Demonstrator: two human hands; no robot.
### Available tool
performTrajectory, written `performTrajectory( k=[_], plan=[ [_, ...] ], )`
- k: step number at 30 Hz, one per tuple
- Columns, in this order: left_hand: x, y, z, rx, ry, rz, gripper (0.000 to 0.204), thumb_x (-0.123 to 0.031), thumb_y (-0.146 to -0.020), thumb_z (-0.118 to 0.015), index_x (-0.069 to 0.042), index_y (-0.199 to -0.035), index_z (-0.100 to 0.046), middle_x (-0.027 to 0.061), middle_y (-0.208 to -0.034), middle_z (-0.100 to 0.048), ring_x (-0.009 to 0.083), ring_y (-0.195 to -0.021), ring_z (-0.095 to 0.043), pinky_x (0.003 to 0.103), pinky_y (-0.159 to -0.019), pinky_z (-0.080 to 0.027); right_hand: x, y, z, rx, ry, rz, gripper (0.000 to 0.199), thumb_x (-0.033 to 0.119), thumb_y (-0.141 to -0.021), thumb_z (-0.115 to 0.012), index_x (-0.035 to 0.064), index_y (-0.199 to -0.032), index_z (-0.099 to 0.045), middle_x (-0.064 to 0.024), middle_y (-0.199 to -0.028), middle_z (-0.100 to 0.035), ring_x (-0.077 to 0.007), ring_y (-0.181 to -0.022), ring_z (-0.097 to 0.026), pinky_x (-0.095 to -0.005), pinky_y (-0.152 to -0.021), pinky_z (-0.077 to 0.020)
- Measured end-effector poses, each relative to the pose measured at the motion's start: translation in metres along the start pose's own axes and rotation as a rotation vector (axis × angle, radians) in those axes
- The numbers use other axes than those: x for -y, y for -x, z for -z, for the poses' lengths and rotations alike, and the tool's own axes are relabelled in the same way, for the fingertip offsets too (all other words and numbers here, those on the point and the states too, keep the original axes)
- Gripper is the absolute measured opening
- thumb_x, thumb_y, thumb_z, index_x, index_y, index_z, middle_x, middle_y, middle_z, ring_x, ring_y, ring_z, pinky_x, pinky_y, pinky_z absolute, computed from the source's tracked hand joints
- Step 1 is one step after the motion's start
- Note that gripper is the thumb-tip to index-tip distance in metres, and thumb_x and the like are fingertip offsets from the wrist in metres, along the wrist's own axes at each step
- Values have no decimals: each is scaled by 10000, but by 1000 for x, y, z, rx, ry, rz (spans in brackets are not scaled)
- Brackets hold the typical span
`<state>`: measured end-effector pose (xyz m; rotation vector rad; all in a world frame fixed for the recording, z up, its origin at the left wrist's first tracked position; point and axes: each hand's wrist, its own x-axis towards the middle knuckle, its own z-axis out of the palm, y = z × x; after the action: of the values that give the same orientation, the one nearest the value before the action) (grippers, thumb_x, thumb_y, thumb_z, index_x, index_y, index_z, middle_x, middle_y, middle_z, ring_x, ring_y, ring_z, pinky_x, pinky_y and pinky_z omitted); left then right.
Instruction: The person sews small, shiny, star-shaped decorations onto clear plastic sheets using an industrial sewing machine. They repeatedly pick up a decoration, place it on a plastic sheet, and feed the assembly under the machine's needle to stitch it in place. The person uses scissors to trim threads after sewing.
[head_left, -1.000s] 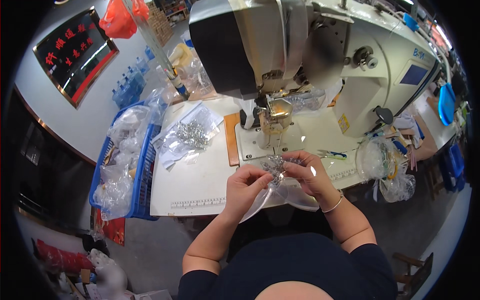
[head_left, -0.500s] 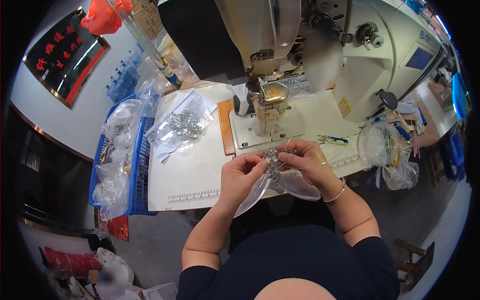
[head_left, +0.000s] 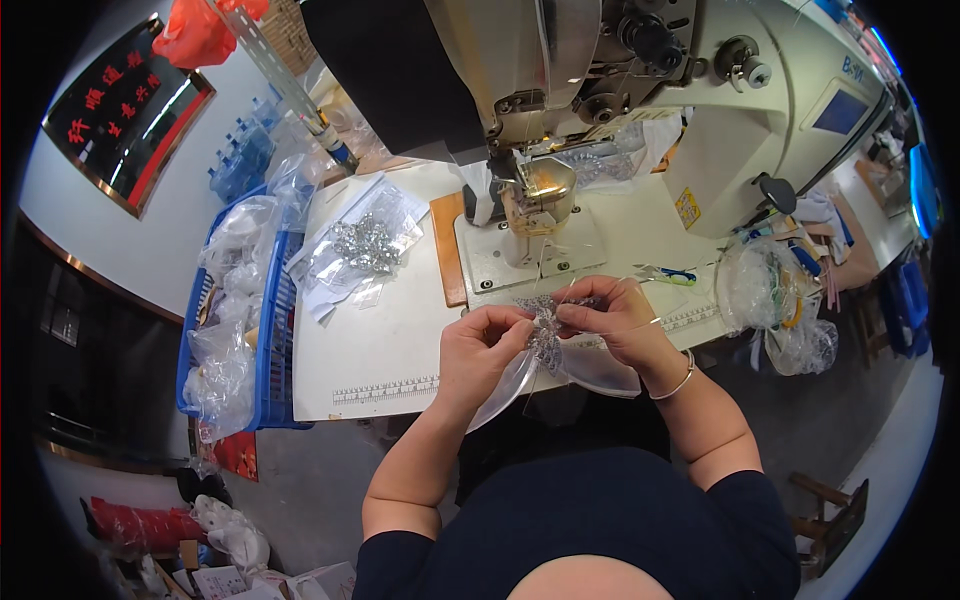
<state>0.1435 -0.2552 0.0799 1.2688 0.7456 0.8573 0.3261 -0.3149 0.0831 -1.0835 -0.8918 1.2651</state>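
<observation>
Both hands (head_left: 487, 350) (head_left: 612, 320) pinch glittery trim (head_left: 541, 322) — clear strip (head_left: 590, 365) dangling.

Sign: a dark plaque (head_left: 128, 110) with red characters and a gold frame, on the wall at far left.
Screen: a small blue panel (head_left: 838, 112) on the white sewing machine.
Label: a yellow sticker (head_left: 687, 208) at the machine base.
Packages: clear bags (head_left: 362, 243) on the table.

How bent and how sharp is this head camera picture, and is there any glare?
Head view: fisheye bends the table edge and darkens the corners; both hands, left hand and right hand, look sharp; glare sits on the clear plastic piece.
</observation>
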Motion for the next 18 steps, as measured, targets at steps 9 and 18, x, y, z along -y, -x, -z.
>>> performTrajectory(
  k=[9,18],
  plan=[
    [5,1,0,-55,-50,-4,79,-47,-817,-657,20,-853,-635,29,-775,-640,55,-678,-572,196,-638,-477,4,0,-2,30,26,-8,218,61,-789,-672,-61,-965,-635,-94,-824,-660,-134,-719,-637,-243,-690,-535],
    [12,3,-2,-89,-56,-72,71,-24,-800,-671,5,-822,-610,25,-768,-633,56,-683,-574,189,-635,-478,5,2,-3,63,-22,-44,218,64,-792,-669,-61,-967,-633,-106,-854,-659,-138,-725,-633,-245,-690,-527]
  ],
)
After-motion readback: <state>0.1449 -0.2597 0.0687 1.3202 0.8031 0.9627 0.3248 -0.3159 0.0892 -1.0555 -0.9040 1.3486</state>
